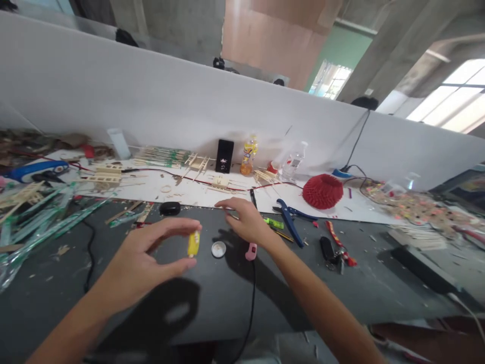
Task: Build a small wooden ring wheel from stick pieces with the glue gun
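Note:
My left hand [142, 265] pinches a small yellow piece [193, 244] with pale markings between thumb and fingertips, above the dark tabletop [220, 303]. Its exact kind I cannot make out. To the right of it lies a round white cap [219, 249], open side up. Farther forward, my right hand [242, 217] hovers over the desk with fingers stretched out to the left, apparently holding nothing. Below that hand sits a pink-ended tool [250, 251] with a black cord. A green tube [273, 223] lies beside my right wrist.
Blue-handled pliers [290, 222], keys [337, 255] and a red folded-paper bowl [323, 191] are on the right. Bottles [249, 155] and a phone [225, 156] stand along the white partition [170, 101]. Wooden sticks and green plastic wrappers [41, 222] crowd the left.

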Demonstrator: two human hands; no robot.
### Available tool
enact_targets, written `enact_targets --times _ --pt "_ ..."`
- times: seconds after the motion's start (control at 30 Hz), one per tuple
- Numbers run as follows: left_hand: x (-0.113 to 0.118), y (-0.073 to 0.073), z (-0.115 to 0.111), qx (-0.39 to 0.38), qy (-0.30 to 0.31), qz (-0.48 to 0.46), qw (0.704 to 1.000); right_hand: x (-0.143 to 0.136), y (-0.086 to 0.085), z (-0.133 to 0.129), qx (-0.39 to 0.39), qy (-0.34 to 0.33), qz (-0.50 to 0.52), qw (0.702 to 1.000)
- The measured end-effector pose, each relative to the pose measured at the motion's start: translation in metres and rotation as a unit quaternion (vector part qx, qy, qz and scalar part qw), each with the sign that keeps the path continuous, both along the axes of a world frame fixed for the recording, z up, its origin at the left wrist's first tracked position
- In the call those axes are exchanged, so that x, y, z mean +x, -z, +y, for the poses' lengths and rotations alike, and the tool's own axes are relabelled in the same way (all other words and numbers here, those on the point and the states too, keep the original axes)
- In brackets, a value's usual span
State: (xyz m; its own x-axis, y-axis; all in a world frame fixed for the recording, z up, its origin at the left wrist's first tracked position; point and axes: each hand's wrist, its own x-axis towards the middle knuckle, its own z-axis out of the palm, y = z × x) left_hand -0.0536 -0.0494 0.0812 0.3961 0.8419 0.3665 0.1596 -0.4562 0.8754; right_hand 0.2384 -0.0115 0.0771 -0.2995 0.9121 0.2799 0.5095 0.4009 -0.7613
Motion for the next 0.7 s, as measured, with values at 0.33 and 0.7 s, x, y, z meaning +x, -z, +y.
enact_targets --times 0.33,0.7 --pt "0.027 0.0 -0.023 -0.114 0.124 -0.143 0.975 -0.003 0.007 -0.061 -0.026 -0.02 0.239 0.971" --pt "0.035 0.022 0.029 -0.143 0.167 -0.121 0.968 -0.02 0.026 -0.048 -0.181 -0.071 0.326 0.925"
